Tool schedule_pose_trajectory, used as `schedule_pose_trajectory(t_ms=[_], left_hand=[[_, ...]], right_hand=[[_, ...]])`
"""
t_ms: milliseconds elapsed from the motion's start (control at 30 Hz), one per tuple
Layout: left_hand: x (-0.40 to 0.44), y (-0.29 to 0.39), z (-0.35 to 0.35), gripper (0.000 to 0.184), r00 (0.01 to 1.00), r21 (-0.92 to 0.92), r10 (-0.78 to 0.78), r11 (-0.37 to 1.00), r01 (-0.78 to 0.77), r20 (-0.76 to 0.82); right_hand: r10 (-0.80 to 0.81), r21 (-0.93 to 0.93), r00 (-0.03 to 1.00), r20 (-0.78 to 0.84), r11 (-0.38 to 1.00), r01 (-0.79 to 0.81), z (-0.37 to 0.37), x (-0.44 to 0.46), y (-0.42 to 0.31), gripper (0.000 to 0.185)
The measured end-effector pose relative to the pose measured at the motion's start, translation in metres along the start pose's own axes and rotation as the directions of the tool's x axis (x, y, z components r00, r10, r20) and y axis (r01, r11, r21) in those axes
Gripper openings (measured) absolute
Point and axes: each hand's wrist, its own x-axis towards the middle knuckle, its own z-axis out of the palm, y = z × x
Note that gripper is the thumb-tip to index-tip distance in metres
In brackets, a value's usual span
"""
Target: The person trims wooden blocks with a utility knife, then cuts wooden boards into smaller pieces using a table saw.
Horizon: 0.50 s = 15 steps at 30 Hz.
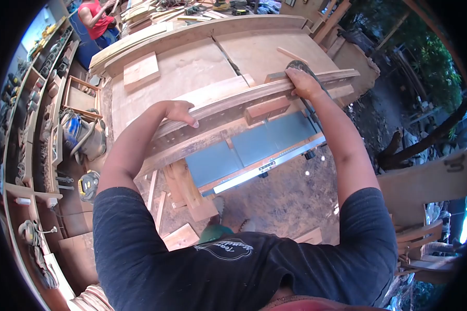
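A long laminated wooden fence (228,106) with a row of holes in its face runs across the table saw. My left hand (180,111) is closed over its left part, thumb on the near face, fingers hidden behind. Farther right, my right hand (303,84) is closed over the top edge of the same fence, beside a small dark wood block (276,76). Just behind the fence lies a pale plank (213,93). A reddish wooden block (267,110) sits against the near face, above the saw's grey metal top (275,133).
A plywood worktable (192,59) with a square board (140,71) spreads behind the fence. A silver rail (264,168) borders the saw's front. Tool shelves (33,114) and a blue shop vacuum (83,135) stand left. Another person in red (94,18) is at the far left.
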Motion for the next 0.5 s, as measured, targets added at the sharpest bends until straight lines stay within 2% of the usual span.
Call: schedule_pose_trajectory(t_ms=[67, 133, 233, 367, 433, 500], left_hand=[[0.008, -0.009, 0.001, 0.085, 1.000, 0.008, 0.009, 1.000, -0.009, 0.001], [0.011, -0.011, 0.001, 0.085, 1.000, 0.018, 0.020, 1.000, -0.020, 0.003], [0.008, -0.004, 0.001, 0.086, 1.000, 0.051, 0.027, 0.998, -0.027, -0.010], [0.003, 0.001, 0.005, 0.084, 0.999, 0.053, 0.008, 0.999, -0.005, -0.052], [0.007, -0.006, 0.004, 0.083, 0.998, 0.059, 0.021, 0.998, -0.017, -0.059], [0.008, -0.007, 0.005, 0.089, 0.998, -0.020, 0.022, 1.000, -0.023, -0.057]], right_hand=[[0.033, -0.001, 0.999, 0.016, 0.999, -0.033, 0.003, 0.003, 0.000, 0.083], [-0.003, -0.054, 1.000, 0.006, 0.999, 0.003, 0.007, 0.005, 0.001, 0.084], [-0.008, -0.017, 0.999, 0.032, 1.000, 0.008, 0.004, 0.005, 0.001, 0.083], [-0.041, -0.052, 0.999, -0.032, 0.998, 0.039, 0.001, 0.003, -0.001, 0.084], [0.044, -0.050, 0.996, 0.071, 0.998, -0.041, 0.001, 0.008, 0.000, 0.086], [0.051, -0.025, 0.995, 0.082, 0.998, -0.050, 0.006, 0.013, 0.002, 0.087]])
